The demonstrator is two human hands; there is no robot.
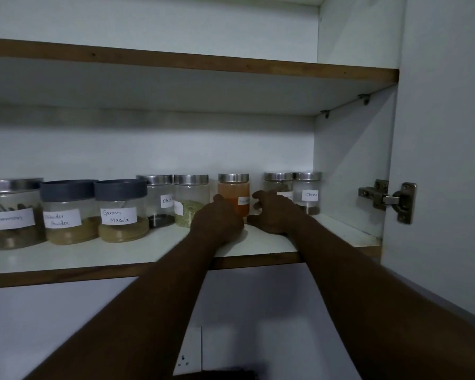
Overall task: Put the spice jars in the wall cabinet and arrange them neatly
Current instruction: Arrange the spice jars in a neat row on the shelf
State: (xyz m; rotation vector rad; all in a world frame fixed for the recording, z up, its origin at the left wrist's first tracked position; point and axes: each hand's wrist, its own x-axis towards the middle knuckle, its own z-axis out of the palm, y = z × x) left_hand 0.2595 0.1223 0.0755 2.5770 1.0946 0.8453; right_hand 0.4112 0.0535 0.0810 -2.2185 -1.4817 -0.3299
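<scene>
The orange jar stands back-right on the shelf, left hand against it, grip impossible to tell, right hand loosely curled and empty just beside; probably glass, light, slippery, breakable: hold its body.

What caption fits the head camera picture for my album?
Left hand and right hand flank an orange spice jar on the cabinet shelf.

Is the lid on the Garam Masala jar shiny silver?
No, the Garam Masala jar has a dark blue-grey lid, while the Cloves jar has a silver one.
</scene>
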